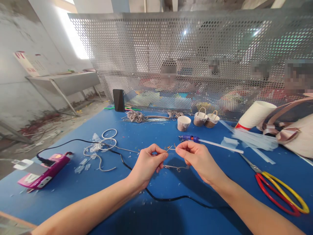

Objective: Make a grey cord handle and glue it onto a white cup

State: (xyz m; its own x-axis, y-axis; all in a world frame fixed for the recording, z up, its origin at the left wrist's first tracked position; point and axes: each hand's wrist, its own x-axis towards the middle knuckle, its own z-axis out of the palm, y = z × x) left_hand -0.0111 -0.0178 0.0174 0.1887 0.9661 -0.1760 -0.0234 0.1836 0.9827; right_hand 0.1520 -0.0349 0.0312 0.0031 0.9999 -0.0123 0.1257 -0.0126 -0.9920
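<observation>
My left hand (148,163) is closed in a pinch above the middle of the blue table, with a thin orange-brown tip showing at its fingertips. Just to the right, my right hand (195,156) pinches too, a short brownish end poking up from its fingers. A pale thin strand (172,149) shows in the narrow gap between the two; its exact kind is too small to tell. Below the fingers lies a length of thin grey cord (179,167). A blue glue gun (189,138) with a clear glue stick (220,146) rests beyond my right hand.
Red-and-yellow scissors (281,192) lie at right, near clear plastic strips (254,138) and stacked paper cups (256,114). Small wrapped cups (184,124), a cord bundle (135,116) and a phone (118,100) stand behind. White rings (107,143) and a pink power strip (46,173) are left; a black cable (168,198) crosses.
</observation>
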